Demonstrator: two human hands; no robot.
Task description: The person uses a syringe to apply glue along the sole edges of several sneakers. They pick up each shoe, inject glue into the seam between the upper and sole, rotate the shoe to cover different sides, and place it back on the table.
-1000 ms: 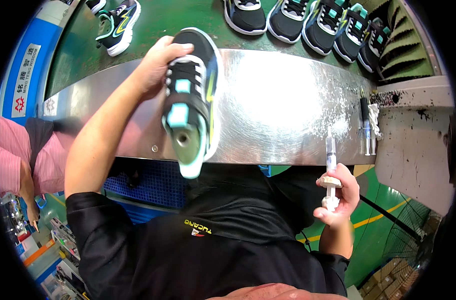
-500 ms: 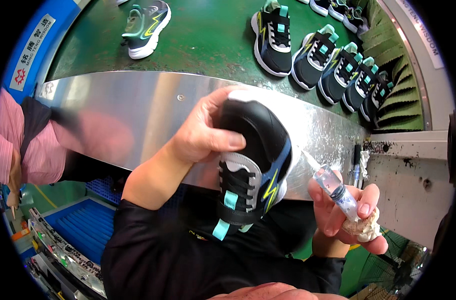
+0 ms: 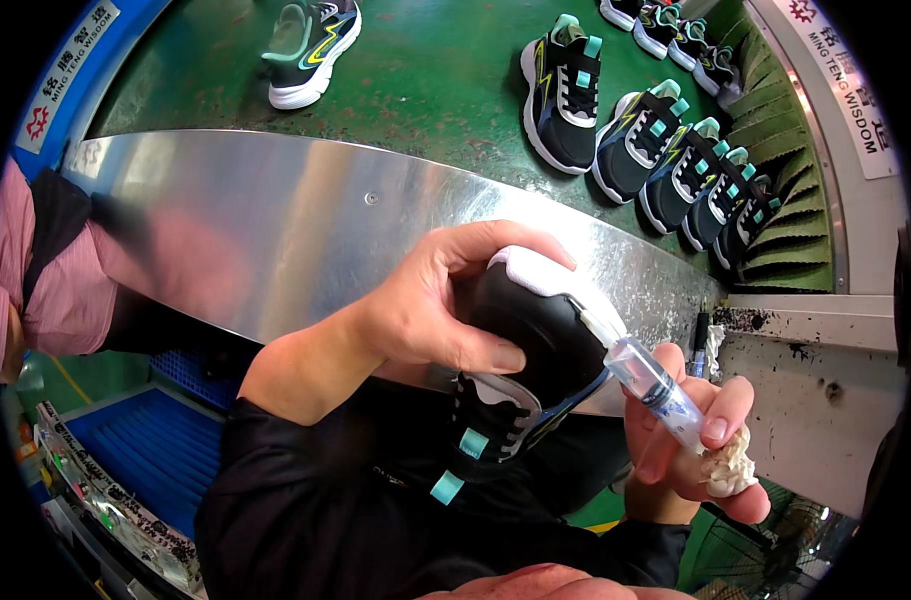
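A: In the head view, what has just changed?
B: The syringe (image 3: 658, 390). Half a second ago its tip is clear of the shoe (image 3: 538, 318); now it lies against the toe, where the white sole meets the black upper, and seems to touch. The shoe is also tipped further, so more of the sole's white rim faces up.
A: What does that mean for the work?
B: I'd judge that the two are lined up and the toe seam is the spot being worked. I can't tell whether anything is coming out of the tip.
A: And the fingers?
B: The left hand (image 3: 411, 312) pinches the toe, thumb on the black upper and the other fingers curled over the far edge. The right hand (image 3: 688, 430) has its fingers closed round the barrel, with a whitish lump (image 3: 728, 465) at the plunger end.
A: Where is the shoe, and how does it look?
B: Held up in front of the metal surface (image 3: 306, 215), heel end towards the wearer. Its toe is smooth and slightly glossy, the lace panel grey, the tabs pale teal. I see no open gap along the seam.
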